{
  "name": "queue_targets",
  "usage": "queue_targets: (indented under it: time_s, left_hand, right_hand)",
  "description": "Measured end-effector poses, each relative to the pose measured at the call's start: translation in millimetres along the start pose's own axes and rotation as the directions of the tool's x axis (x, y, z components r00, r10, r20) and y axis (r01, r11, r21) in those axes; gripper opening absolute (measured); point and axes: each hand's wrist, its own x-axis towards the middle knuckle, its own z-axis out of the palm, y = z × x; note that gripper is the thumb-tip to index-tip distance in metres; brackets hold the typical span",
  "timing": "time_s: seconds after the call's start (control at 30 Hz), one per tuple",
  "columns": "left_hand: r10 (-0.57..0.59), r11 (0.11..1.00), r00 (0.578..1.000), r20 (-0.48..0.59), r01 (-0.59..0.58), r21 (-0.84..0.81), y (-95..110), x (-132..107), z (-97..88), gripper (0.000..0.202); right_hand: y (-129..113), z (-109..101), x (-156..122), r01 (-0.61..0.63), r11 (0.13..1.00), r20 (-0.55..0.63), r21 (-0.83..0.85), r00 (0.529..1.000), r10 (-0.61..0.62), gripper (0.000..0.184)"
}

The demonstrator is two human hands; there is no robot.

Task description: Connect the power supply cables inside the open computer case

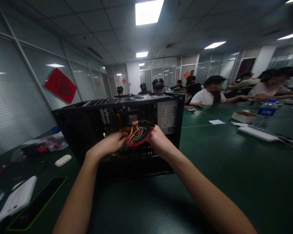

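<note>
- Inside the open side of the black PC case point(83, 130), mid-height and just left of the power supply point(167, 116): both my hands are in there.
- Left grip point(112, 143): fingers curled shut on the lower left end of the coloured wire bundle point(138, 137).
- Right grip point(158, 138): closed on the bundle's upper end, fingertips at the black connector point(146, 123). The exact pinch is partly hidden.
- Key relation: the bundle spans the gap between the two grips. Its long axis bows from low-left up to the right, with the connector at the top right end.
- Connector sits above and just left of the right grip, much nearer to it than to the left one.
- Where the wires root deeper in the case: too dark to tell.
- Case stands on the green desk point(210, 169), open side toward me.
- White flat device point(18, 198) and white oval gadget point(62, 160) lie to the left, well apart from my hands.
</note>
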Motion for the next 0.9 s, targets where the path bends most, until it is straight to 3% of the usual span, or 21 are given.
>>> queue_targets:
  time_s: [0.07, 0.13, 0.23, 0.37, 0.47, 0.6, 0.77, 0.9]
  left_hand:
    - [0.007, 0.993, 0.998, 0.061, 0.000, -0.120, -2, -2, -7.5, 0.037]
    - [0.058, 0.975, 0.993, 0.103, -0.034, -0.219, 0, -8, -15.9, 0.058]
    - [0.111, 0.977, 0.987, 0.119, -0.086, -0.193, 10, -21, -29.8, 0.082]
    - [0.116, 0.986, 0.990, 0.074, -0.106, -0.126, 27, -35, -41.9, 0.098]
    - [0.139, 0.985, 0.988, 0.073, -0.130, -0.117, 35, -39, -41.4, 0.093]
    - [0.157, 0.981, 0.983, 0.094, -0.143, -0.132, 38, -37, -36.4, 0.081]
    - [0.190, 0.973, 0.977, 0.101, -0.174, -0.152, 36, -34, -39.4, 0.062]
    - [0.235, 0.967, 0.971, 0.037, -0.229, -0.113, 34, -34, -41.7, 0.052]
  right_hand:
    - [0, 2, -2, -0.011, 0.998, 0.009, 0.066, 1.000, 0.010, 0.039]
    - [2, 4, -3, -0.012, 0.996, 0.036, 0.088, 0.999, 0.009, 0.039]
    - [3, 6, -3, 0.014, 0.999, 0.064, 0.031, 0.998, -0.016, 0.033]
    - [6, 12, -6, 0.117, 0.980, 0.105, -0.158, 0.989, -0.101, 0.030]
    - [10, 16, -11, 0.180, 0.912, 0.130, -0.367, 0.981, -0.142, 0.030]
    - [21, 16, -14, 0.173, 0.787, 0.156, -0.591, 0.983, -0.099, 0.036]
    - [30, 14, -10, 0.237, 0.685, 0.201, -0.689, 0.970, -0.134, 0.034]
    - [28, 17, -10, 0.291, 0.614, 0.243, -0.734, 0.956, -0.163, 0.035]
